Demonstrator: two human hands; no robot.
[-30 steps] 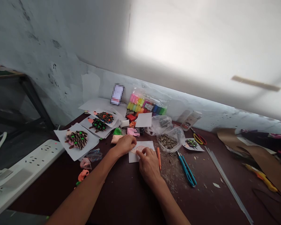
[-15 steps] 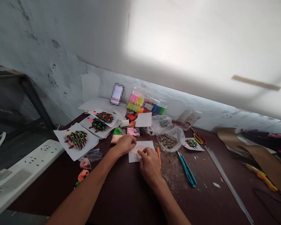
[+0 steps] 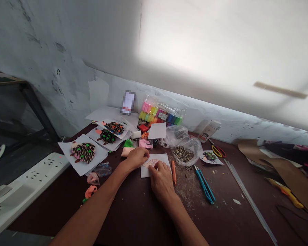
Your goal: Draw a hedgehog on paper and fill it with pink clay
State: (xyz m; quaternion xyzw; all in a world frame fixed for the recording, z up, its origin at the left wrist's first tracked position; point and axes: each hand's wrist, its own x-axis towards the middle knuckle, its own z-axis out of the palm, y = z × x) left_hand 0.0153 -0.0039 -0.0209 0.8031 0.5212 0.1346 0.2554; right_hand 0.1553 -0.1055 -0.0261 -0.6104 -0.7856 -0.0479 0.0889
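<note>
A small white sheet of paper lies before me, bearing a reddish drawing and a pale peach layer of modelling clay. At its upper left edge is my left hand, fingers curled together; anything between the tips is hidden. My right hand covers the sheet's lower right part. Its thumb and fingers are drawn together at the clay, and I cannot make out what they grip. An orange clay tool or pen lies just right of that hand. A peach clay lump sits beside my left hand.
Hedgehog pictures with seed spines lie at left near a white power strip. Right of the sheet are a plastic bag of striped seeds, a teal cutter and scissors. Coloured clay packs lean on the wall.
My right hand has shifted slightly left over the sheet, uncovering more of the orange tool and the sheet's right side. My left hand stays nearly in place.
</note>
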